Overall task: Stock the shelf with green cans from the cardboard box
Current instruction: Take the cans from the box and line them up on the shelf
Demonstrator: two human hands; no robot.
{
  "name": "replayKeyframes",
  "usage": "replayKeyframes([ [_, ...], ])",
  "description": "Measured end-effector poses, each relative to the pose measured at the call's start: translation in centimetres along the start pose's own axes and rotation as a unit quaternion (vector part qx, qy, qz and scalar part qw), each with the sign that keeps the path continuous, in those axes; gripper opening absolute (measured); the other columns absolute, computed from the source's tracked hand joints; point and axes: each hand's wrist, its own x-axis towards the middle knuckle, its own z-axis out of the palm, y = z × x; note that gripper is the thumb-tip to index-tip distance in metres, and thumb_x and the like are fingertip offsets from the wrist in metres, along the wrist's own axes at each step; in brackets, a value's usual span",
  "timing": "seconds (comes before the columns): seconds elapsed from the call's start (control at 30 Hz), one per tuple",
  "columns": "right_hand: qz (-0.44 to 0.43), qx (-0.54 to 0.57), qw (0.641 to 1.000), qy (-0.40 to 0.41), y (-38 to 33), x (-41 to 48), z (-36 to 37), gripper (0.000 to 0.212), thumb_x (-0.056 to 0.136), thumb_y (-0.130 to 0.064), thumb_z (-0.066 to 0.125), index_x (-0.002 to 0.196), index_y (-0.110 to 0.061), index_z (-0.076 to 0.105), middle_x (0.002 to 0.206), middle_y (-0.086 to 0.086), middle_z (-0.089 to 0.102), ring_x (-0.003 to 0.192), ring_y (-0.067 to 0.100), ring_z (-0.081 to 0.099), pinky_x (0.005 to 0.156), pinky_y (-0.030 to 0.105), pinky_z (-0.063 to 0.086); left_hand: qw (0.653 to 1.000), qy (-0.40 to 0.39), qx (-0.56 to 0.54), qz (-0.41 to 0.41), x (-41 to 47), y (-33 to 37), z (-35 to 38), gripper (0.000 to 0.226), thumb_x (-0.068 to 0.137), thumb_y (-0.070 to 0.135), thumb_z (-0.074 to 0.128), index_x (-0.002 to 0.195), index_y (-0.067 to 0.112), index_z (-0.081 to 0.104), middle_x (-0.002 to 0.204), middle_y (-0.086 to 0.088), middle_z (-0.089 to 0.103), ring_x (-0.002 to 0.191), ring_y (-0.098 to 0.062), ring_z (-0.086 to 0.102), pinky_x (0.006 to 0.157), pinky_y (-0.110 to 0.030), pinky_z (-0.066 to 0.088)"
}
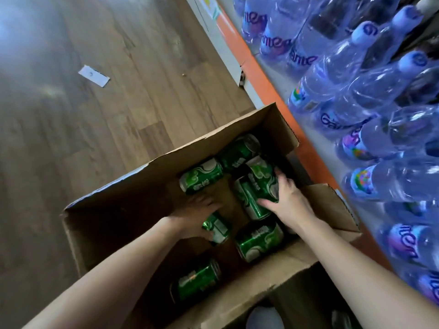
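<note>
Green cans lying loose on their sides in the open cardboard box, none yet on the shelf; glossy metal cylinders with pale swirled print, rolled at all angles. Left hand curled over one can mid-box, right hand wrapped round a second can nearer the shelf side, probably to lift two per trip. Flaps folded outward for reach, dull brown and corrugated; box parked against the orange shelf edge. On the shelf, shrink-wrapped water bottles, clear and crinkled. Around it, wood-grain floor and a white paper slip.
</note>
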Motion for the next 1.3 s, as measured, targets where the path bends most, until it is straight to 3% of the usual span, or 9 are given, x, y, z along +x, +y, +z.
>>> replayKeyframes([
  [0.23, -0.009, -0.003, 0.999, 0.046, 0.9, 1.4, 0.9, 0.107, 0.071, -0.048, 0.075, 0.15, -0.018, 0.009, 0.148, 0.018, 0.024, 0.131, 0.035, 0.038, 0.102, 0.038, 0.034, 0.999, -0.046, -0.007, 0.005, 2.6, -1.0, 1.6, 0.09, 0.075, 0.051, 0.069, 0.147, 0.026, 0.02, 0.153, -0.003, 0.022, 0.14, -0.024, 0.019, 0.112, -0.038, 0.018],
  [0.5, 0.012, -0.003, 0.998, 0.056, 0.4, 1.8, 1.3, 0.099, 0.072, -0.04, 0.077, 0.146, -0.012, 0.018, 0.135, 0.017, 0.04, 0.121, 0.035, 0.048, 0.097, 0.037, 0.039, 0.999, -0.045, -0.016, -0.013, 1.9, -0.7, 0.8, 0.081, 0.079, 0.038, 0.07, 0.146, 0.022, 0.027, 0.152, -0.005, 0.025, 0.14, -0.024, 0.023, 0.111, -0.035, 0.022],
  [0.63, 0.028, 0.011, 0.999, 0.043, 0.1, 1.0, 1.1, 0.089, 0.076, -0.039, 0.074, 0.144, -0.009, 0.024, 0.134, 0.017, 0.043, 0.12, 0.036, 0.049, 0.095, 0.036, 0.039, 0.996, -0.04, -0.062, -0.042, 0.2, -0.9, 1.0, 0.087, 0.071, 0.044, 0.075, 0.143, 0.027, 0.03, 0.149, -0.004, 0.029, 0.136, -0.025, 0.028, 0.109, -0.038, 0.027],
  [0.77, 0.045, 0.026, 0.999, 0.004, -0.5, -2.1, 0.2, 0.085, 0.077, -0.041, 0.071, 0.143, -0.011, 0.027, 0.134, 0.014, 0.045, 0.121, 0.032, 0.048, 0.095, 0.032, 0.037, 0.994, -0.01, -0.085, -0.07, -2.5, -0.3, 0.5, 0.089, 0.064, 0.054, 0.076, 0.139, 0.032, 0.034, 0.138, 0.004, 0.046, 0.124, -0.016, 0.044, 0.098, -0.025, 0.037],
  [0.87, 0.043, 0.04, 0.998, -0.013, -1.2, -5.6, -1.6, 0.086, 0.075, -0.042, 0.073, 0.143, -0.018, 0.027, 0.133, 0.009, 0.046, 0.119, 0.028, 0.049, 0.095, 0.031, 0.037, 0.994, 0.028, -0.061, -0.088, -6.0, 1.0, -1.6, 0.087, 0.063, 0.061, 0.072, 0.137, 0.03, 0.037, 0.129, 0.003, 0.052, 0.117, -0.017, 0.05, 0.091, -0.025, 0.041],
  [1.1, 0.015, 0.07, 0.997, -0.036, -4.3, -14.8, -9.0, 0.086, 0.076, -0.039, 0.073, 0.145, -0.021, 0.024, 0.135, 0.005, 0.042, 0.123, 0.023, 0.046, 0.097, 0.028, 0.035, 0.996, 0.028, -0.027, -0.08, -15.6, 5.0, -8.9, 0.091, 0.062, 0.065, 0.069, 0.139, 0.032, 0.033, 0.139, -0.001, 0.04, 0.126, -0.023, 0.039, 0.102, -0.032, 0.037],
  [1.3, -0.019, 0.077, 0.997, -0.022, -8.0, -22.4, -17.5, 0.09, 0.077, -0.043, 0.07, 0.147, -0.025, 0.017, 0.148, 0.0, 0.032, 0.137, 0.016, 0.03, 0.106, 0.025, 0.026, 0.994, 0.08, -0.037, -0.071, -23.7, 8.3, -18.3, 0.091, 0.059, 0.067, 0.069, 0.137, 0.033, 0.037, 0.123, 0.006, 0.046, 0.112, -0.014, 0.044, 0.09, -0.026, 0.038],
])
